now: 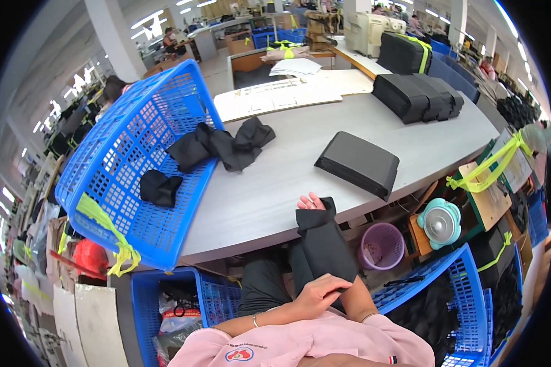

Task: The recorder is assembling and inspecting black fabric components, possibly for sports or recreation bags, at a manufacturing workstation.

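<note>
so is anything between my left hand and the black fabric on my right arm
No, nothing visible stands between them: the left hand is at the lower end of the black fabric, overlapping its edge in this view. The fabric is around the right forearm.

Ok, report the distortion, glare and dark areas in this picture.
Head view: the gray table looks bowed along its front edge, corners go black; same view, ceiling tube lights glare white; the black fabric tube over the right forearm shows little detail.
</note>
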